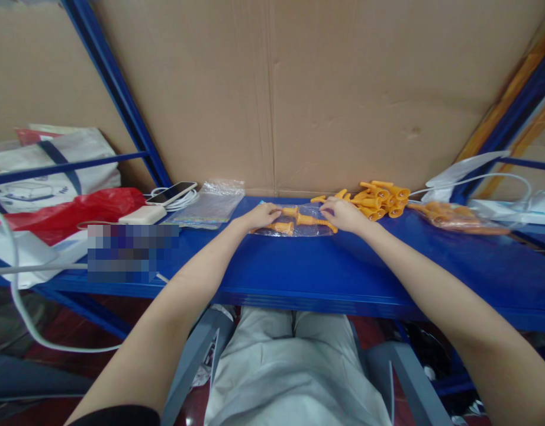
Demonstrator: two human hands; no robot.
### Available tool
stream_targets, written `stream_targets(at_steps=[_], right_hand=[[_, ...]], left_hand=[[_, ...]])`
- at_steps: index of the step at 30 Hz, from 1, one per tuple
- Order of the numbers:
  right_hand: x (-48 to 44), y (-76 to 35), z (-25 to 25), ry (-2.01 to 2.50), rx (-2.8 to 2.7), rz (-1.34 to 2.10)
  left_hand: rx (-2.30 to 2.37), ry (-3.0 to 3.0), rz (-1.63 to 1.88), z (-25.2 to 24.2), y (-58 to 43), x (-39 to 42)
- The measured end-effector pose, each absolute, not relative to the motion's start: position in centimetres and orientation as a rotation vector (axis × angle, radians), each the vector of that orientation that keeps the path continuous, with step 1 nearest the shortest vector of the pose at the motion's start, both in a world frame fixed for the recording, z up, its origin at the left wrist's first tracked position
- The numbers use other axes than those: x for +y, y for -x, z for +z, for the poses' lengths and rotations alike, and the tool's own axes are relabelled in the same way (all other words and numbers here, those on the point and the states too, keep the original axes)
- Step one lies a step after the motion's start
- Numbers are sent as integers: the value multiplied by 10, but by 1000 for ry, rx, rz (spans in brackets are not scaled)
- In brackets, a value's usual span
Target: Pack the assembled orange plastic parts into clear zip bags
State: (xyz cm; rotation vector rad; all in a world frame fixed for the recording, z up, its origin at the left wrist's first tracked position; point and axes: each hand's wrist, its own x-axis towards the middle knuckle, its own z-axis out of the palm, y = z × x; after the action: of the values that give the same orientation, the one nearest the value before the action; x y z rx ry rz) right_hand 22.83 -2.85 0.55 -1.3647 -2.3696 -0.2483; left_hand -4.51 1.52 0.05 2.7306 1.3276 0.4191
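A clear plastic bag (309, 229) lies flat on the blue tabletop in front of me, with a few orange plastic pieces (310, 220) inside; each has a flared, cup-like end and a thin ribbed stem. My left hand (264, 216) is at the bag's left end, fingers closed on its edge. At the upper right corner my right hand (342, 214) pinches the bag, thumb and fingers pressed together. Just behind and right of that hand is a loose pile of the same orange pieces (379, 200). Fine detail at the fingertips is blurred.
A filled bag of orange pieces (458, 218) lies to the right. Flat clear bags (212, 203) are stacked on the left, beside a phone (179, 193), a white power bank (142, 215) and red plastic (90, 213). Cardboard (272, 100) walls the back; white cables run both sides.
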Motion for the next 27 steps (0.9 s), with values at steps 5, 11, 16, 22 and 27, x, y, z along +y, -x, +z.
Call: stream_targets(at_steps=[5,11,16,22,27], right_hand=[[-39,-238,21,1692,-2492,-120],[-37,-235,16,1664,-2579,16],[-45,-225,21,1762,-2547,-124],[-56,-223,33,1911,-2404,-314],[-59,-217,34,1972,-2355,-363]], left_hand=[[1329,-2751,430,-4,43,21],[1355,-2737,437,-6,40,25],[1384,-2724,472,-9,39,27],[1436,-2639,548,-14,36,28],[1431,-2603,555,-14,35,27]])
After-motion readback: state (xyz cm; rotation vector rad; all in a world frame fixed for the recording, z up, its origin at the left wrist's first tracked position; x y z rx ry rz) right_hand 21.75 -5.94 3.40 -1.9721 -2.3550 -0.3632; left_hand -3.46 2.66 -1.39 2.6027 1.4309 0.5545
